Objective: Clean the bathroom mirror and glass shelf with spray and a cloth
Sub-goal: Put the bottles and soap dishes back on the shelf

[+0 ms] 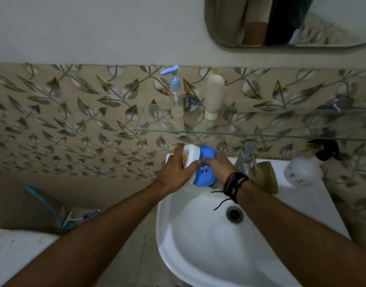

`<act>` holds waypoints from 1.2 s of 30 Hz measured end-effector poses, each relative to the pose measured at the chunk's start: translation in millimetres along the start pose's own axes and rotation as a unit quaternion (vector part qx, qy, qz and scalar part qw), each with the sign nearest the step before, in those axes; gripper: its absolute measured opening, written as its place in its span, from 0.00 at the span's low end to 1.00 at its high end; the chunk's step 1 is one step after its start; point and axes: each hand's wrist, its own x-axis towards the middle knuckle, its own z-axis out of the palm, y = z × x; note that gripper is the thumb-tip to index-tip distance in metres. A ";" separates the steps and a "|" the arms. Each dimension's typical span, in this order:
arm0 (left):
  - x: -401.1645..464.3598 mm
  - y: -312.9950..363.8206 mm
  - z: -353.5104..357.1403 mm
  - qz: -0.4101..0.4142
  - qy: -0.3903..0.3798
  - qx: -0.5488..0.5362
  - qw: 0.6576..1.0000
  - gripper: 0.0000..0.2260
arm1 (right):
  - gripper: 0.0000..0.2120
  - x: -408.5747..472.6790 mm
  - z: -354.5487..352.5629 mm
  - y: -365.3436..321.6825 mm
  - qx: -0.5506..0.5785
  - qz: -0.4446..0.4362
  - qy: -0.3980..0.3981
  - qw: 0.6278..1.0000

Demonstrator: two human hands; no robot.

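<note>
My left hand (174, 169) grips a white container (190, 155) with a printed label, held over the back left corner of the sink. My right hand (218, 167) holds blue plastic pieces (206, 172) against it, one above and one below my fingers. The glass shelf (250, 135) runs along the wall just above both hands. The mirror (292, 23) hangs at the top right. A translucent spray bottle (304, 170) with a black trigger stands on the sink's right ledge. A tan cloth (265, 176) lies behind the tap.
On the shelf stand a clear pump bottle with a blue head (175, 94) and an upturned cream tube (214, 96). A steel tap (246, 157) rises behind the white sink (188, 235). Brushes (59, 212) lean against the wall at lower left.
</note>
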 end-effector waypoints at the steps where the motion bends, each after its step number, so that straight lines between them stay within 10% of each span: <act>1: -6.2 7.6 3.6 0.007 -0.005 -0.009 1.000 0.42 | 0.12 -10.9 0.8 2.1 0.049 0.029 -0.022 0.998; 10: -55.1 63.3 32.0 0.045 0.026 0.030 0.998 0.33 | 0.32 -73.0 -21.2 5.8 0.266 0.102 -0.122 0.951; 36: -73.3 220.9 26.2 0.303 0.166 0.088 0.934 0.30 | 0.32 -163.0 -64.3 -111.7 0.414 -0.197 -0.193 0.867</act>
